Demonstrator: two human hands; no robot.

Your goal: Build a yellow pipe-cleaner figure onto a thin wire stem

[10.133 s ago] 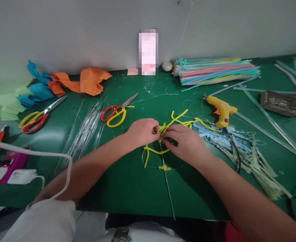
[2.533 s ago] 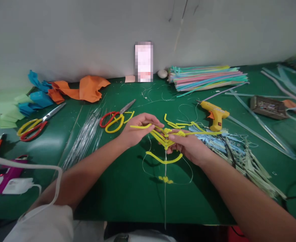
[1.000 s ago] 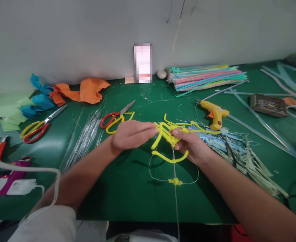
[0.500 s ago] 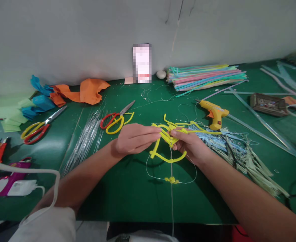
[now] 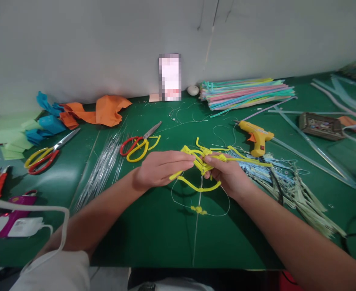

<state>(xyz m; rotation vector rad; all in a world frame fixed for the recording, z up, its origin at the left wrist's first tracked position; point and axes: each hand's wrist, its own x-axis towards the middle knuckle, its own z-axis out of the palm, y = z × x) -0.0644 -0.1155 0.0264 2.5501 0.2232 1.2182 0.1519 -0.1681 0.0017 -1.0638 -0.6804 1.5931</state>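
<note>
Over the green table, both hands work on a woven piece of yellow plastic strips (image 5: 198, 161) with several loose ends sticking out. My left hand (image 5: 162, 167) pinches its left side, fingers pressed together. On the other side, the thumb and fingers of my right hand (image 5: 228, 171) are closed on the knotted middle. Below hangs a curved yellow strip (image 5: 200, 189). A thin wire loop with a small yellow knotted bit (image 5: 198, 210) on it shows lower still, and a straight wire (image 5: 196, 238) runs down towards the table's front edge.
Red-and-yellow scissors (image 5: 140, 143) lie beyond my left hand, beside silver wires (image 5: 102, 173). Further left is a second pair of scissors (image 5: 52, 153). A yellow glue gun (image 5: 257, 137), blue and pale green strands (image 5: 302, 202) and a straw bundle (image 5: 247, 93) lie to the right. A phone (image 5: 170, 76) leans on the wall.
The yellow piece has tilted in my hands. The loose strip end by my left hand now points lower left, and the hanging loop and wire have swung left.
</note>
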